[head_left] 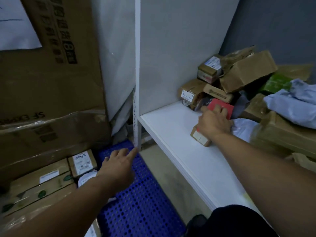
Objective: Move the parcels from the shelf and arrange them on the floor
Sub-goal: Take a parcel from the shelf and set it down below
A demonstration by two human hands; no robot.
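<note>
Two large cartons [51,86] stand stacked at the far left. The lower one is wrapped in clear film, and a white sheet [15,23] is stuck to the upper one. Below them, along the left edge of the blue pallet [142,206], lie three parcels: a flat leaf-printed carton [39,183], a small labelled box [82,162] with handwritten digits, and a white bag [86,180] just beside it. All three are sealed, so their contents cannot be seen.

The left hand [118,165] hovers over the pallet and holds nothing. Its fingers are loosely spread, with the forefinger stretched toward the foot of the shelf post [137,65].

Right of the post runs the white shelf [171,134]. Near its front edge the right hand [214,124] lies over a small brown box [201,137]. Its fingers curl onto the near side of a red parcel [224,106], with the thumb at that parcel's left corner.

Behind the hand, taped brown boxes [191,93] are heaped against the back wall, with a crumpled carton [246,72] tilted on top. Further right in the heap are a green packet [277,82] and a pale blue bag [294,103]. A white plastic bag [244,127] touches the hand, and a big carton [287,135] sits at the shelf's right end. Every one is closed.
</note>
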